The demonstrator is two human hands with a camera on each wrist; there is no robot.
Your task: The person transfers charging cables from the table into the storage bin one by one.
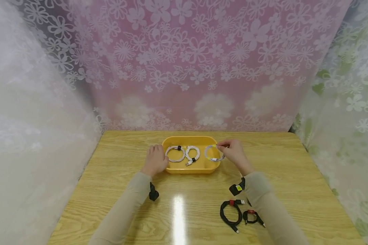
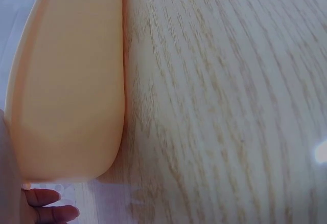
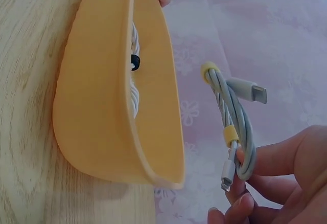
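Note:
My right hand (image 1: pixel 235 153) pinches a coiled pale grey charging cable (image 3: pixel 236 104) above the right end of a yellow plastic bin (image 1: pixel 190 171). Yellow ties bind that coil, and its white plugs show in the right wrist view. Inside the bin lie two coiled white cables: one (image 1: pixel 175 161) with a black tie at the left, the other (image 1: pixel 198 152), also black-tied, near the middle. My left hand (image 1: pixel 155 159) grips the bin's left end, its thumb by the rim. The left wrist view shows the bin's outer wall and fingertips (image 2: pixel 56 214) beyond its end.
On the wooden table (image 1: pixel 116 204), a larger black USB cable (image 1: pixel 222 214) coiled with a red tie lies at the front right. Beside it, a smaller black cable (image 1: pixel 245 216) sits close to my right forearm. Floral curtains (image 1: pixel 184 61) enclose the back and sides.

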